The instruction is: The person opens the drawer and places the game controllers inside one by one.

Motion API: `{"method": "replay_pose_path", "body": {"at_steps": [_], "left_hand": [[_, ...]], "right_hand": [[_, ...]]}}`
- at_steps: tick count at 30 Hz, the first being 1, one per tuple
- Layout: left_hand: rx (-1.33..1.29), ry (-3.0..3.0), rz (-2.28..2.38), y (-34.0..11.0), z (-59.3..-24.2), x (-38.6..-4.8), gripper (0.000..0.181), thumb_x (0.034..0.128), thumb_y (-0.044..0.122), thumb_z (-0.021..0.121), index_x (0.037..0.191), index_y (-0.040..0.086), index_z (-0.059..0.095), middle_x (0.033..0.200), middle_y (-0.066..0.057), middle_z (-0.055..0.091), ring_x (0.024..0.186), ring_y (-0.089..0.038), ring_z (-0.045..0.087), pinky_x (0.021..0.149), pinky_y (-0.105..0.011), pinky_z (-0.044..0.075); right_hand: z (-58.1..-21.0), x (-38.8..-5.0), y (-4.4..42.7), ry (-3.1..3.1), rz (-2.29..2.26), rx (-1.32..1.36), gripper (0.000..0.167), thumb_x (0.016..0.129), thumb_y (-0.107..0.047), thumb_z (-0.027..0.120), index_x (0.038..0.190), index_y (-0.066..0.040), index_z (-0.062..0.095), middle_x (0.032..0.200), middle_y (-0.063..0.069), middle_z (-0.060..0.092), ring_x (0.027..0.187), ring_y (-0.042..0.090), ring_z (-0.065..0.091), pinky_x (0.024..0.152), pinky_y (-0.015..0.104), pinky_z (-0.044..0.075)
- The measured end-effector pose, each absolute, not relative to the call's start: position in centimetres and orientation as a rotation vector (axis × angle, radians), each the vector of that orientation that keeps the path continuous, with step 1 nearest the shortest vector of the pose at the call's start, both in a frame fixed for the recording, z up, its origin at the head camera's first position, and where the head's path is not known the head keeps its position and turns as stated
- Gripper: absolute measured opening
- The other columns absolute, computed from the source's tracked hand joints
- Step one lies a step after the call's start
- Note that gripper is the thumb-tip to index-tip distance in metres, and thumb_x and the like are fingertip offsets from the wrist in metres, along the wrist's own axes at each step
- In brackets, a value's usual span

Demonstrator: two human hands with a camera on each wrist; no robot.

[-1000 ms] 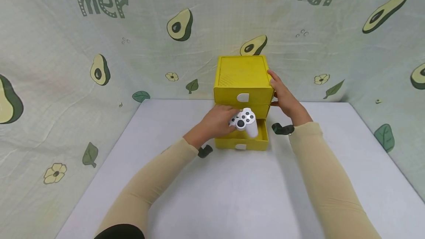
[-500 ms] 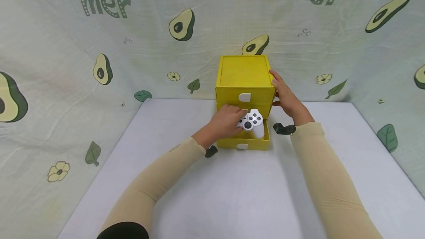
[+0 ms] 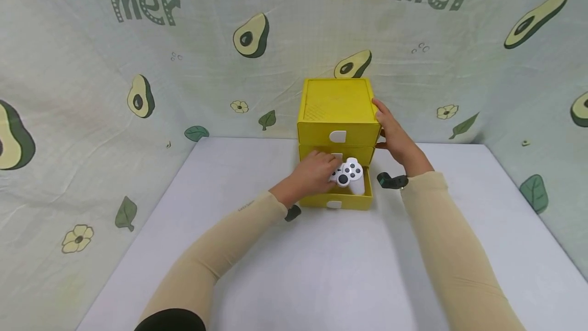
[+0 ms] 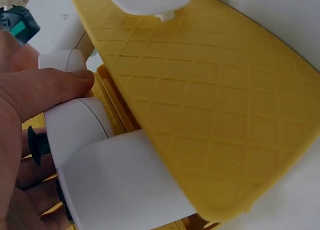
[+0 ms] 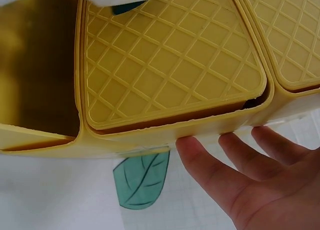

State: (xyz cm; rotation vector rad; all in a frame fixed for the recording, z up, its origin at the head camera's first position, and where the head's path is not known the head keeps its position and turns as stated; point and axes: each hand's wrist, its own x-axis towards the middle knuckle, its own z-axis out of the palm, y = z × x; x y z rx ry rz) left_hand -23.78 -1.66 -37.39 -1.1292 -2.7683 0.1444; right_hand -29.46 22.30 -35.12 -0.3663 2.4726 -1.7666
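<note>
A white game controller [image 3: 356,170] with dark buttons sits low over the pulled-out bottom drawer [image 3: 317,202] of a yellow drawer unit [image 3: 340,100]. My left hand [image 3: 311,175] grips its left side; in the left wrist view the thumb [image 4: 60,87] lies across the white controller body [image 4: 125,175], and fingers show beneath it. Part of the controller is hidden behind the drawer front [image 4: 215,89]. Whether it touches the drawer floor I cannot tell. My right hand [image 3: 398,139] rests against the unit's right side, its fingertips on the wall with fingers extended, as the right wrist view shows.
Two upper drawers with white handles, like the top one [image 3: 338,136], are closed. The unit stands at the back of a white table [image 3: 321,269], against a cloth printed with avocados [image 3: 251,35]. Dark wrist cameras [image 3: 392,180] sit on both wrists.
My left hand has carried the controller rightward, then lowered it toward the open bottom drawer. My right hand has stayed against the unit's side.
</note>
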Motion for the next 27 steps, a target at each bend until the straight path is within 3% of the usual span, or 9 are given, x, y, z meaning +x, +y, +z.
{"method": "replay_pose_path", "body": {"at_steps": [9,18,27], "left_hand": [[-1.162,-2.829,0.072,-1.7,-38.6,-24.2,0.045,0.0895,0.033,0.065,0.129,0.015,0.057,0.123,0.001,0.064,0.104,-0.016,0.058,0.100,-0.032,0.044],[-1.185,-2.879,-0.001,-1.9,-39.1,-25.4,0.042,0.0908,0.030,0.063,0.130,0.015,0.057,0.126,0.001,0.064,0.105,-0.015,0.059,0.102,-0.030,0.045],[-1.224,-2.936,-0.040,-2.0,-39.9,-25.6,0.038,0.0914,0.029,0.062,0.126,0.015,0.059,0.118,0.002,0.066,0.099,-0.015,0.058,0.097,-0.029,0.048]], "right_hand": [[-35.3,-29.3,22.2,2.466,-1.764,-0.347,0.055,0.099,-0.061,0.020,0.151,-0.051,0.005,0.164,0.000,0.009,0.143,0.044,0.025,0.105,0.072,0.028],[-34.9,-29.7,22.2,2.461,-1.761,-0.327,0.056,0.099,-0.059,0.020,0.151,-0.050,0.003,0.164,0.000,0.007,0.143,0.045,0.025,0.105,0.072,0.026],[-35.0,-29.4,22.1,2.454,-1.765,-0.310,0.054,0.099,-0.060,0.020,0.150,-0.052,0.003,0.164,-0.002,0.005,0.144,0.043,0.023,0.106,0.072,0.027]]}}
